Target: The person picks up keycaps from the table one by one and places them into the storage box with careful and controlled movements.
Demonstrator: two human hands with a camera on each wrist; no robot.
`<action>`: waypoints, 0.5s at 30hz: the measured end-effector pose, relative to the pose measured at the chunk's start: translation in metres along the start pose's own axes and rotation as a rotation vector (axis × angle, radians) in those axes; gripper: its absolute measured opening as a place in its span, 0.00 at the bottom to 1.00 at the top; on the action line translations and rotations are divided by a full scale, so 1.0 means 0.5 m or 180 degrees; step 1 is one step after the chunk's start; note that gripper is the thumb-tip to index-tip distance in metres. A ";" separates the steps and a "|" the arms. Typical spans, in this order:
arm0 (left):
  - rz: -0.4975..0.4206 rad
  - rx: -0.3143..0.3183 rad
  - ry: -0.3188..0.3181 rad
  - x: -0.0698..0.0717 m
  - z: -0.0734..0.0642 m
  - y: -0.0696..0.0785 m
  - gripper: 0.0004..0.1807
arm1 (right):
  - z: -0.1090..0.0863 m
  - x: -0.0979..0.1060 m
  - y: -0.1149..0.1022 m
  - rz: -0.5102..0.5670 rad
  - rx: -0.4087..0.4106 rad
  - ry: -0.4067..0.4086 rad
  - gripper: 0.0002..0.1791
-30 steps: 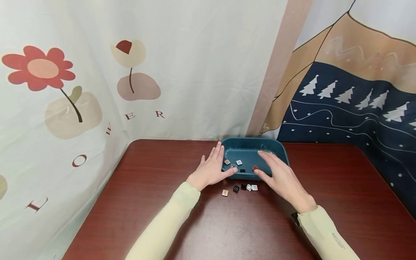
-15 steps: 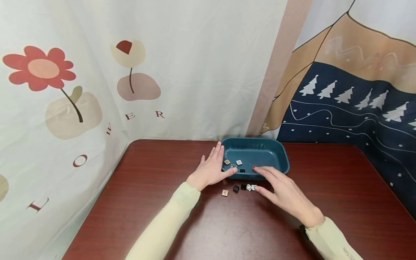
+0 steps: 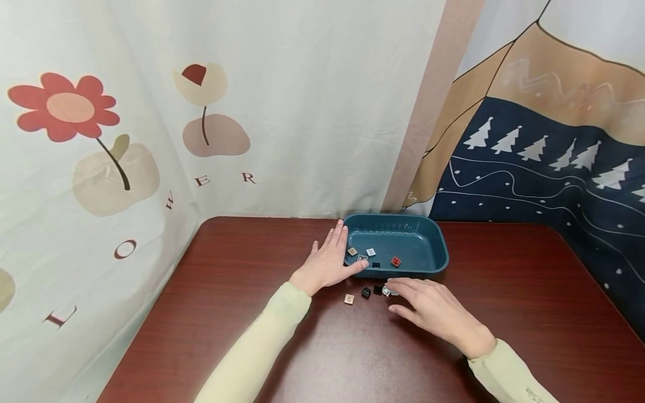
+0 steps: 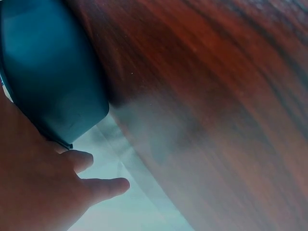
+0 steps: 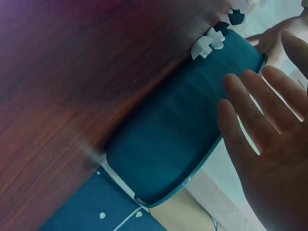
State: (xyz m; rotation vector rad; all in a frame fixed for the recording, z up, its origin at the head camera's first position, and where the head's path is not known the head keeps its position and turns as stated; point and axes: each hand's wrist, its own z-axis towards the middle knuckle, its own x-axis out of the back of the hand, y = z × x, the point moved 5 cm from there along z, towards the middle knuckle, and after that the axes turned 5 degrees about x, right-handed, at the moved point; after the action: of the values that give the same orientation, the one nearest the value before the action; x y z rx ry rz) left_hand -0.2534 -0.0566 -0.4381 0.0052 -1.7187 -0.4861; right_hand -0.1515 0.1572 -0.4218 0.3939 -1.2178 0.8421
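while the left hand (image 3: 327, 266), straight-fingered, seemingly steadies the blue tray (image 3: 415, 240) at its left end, the loose right hand (image 3: 435, 308), grasping nothing, is by white keycaps (image 3: 386, 291) just in front of the tray.

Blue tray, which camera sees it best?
The head view: it looks into the blue tray, with a red piece inside. The left wrist view shows only part of its outside; the right wrist view shows a long outer side, but no red piece.
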 end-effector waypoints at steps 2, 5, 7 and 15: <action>-0.0007 0.0001 -0.0004 -0.001 0.000 -0.001 0.62 | 0.002 -0.007 0.001 -0.0015 0.0020 -0.0058 0.24; -0.0006 -0.0008 0.0007 -0.002 0.001 -0.001 0.62 | 0.004 -0.016 0.002 -0.0046 0.0024 -0.0109 0.25; -0.0018 -0.0010 0.0011 -0.002 0.001 -0.002 0.61 | 0.005 -0.021 0.005 -0.0074 -0.0005 -0.0137 0.25; -0.0014 -0.0012 0.0014 0.000 0.000 -0.001 0.61 | 0.014 -0.029 0.014 -0.0173 -0.0222 -0.0246 0.25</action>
State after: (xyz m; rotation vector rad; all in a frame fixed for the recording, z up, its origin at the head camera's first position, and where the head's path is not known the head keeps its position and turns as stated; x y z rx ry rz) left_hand -0.2534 -0.0569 -0.4382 0.0074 -1.7137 -0.4923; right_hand -0.1628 0.1521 -0.4342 0.4041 -1.2988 0.7415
